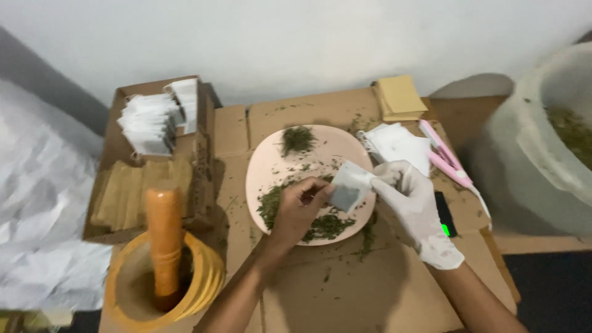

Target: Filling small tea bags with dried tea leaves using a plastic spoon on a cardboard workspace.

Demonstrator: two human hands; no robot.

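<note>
Although the head view covered the whole work surface, several items were only partly readable. The large pale tub (pixel 542 142) was cut off at the right edge, and its greenish contents could not be identified. The yellow mortar (pixel 132 290) was cropped at the bottom edge, with an orange pestle (pixel 164 240) standing in it. The small dark device (pixel 445 214) with a green light was partly covered by the right hand.

The small white sachet (pixel 349 187) was a flat, roughly square pouch, pale at its upper corner and grey in its lower half; whether the grey was shadow or filling could not be determined. It was held over the pink plate (pixel 265 166), which carried scattered dried green leaf fragments (pixel 327 227) and a small heap of them at its far rim.

The left hand (pixel 298 209), bare, had its fingertips (pixel 317 192) bunched together at the sachet's left edge; what they pinched could not be made out. The right hand (pixel 414 206), in a white glove, gripped the sachet's right edge between curled fingers and thumb.

A stack of blank sachets (pixel 399 145) lay just beyond the gloved hand, beside pink scissors (pixel 447 159). A cardboard box (pixel 117 132) to the left held further white packets (pixel 151 123).
</note>
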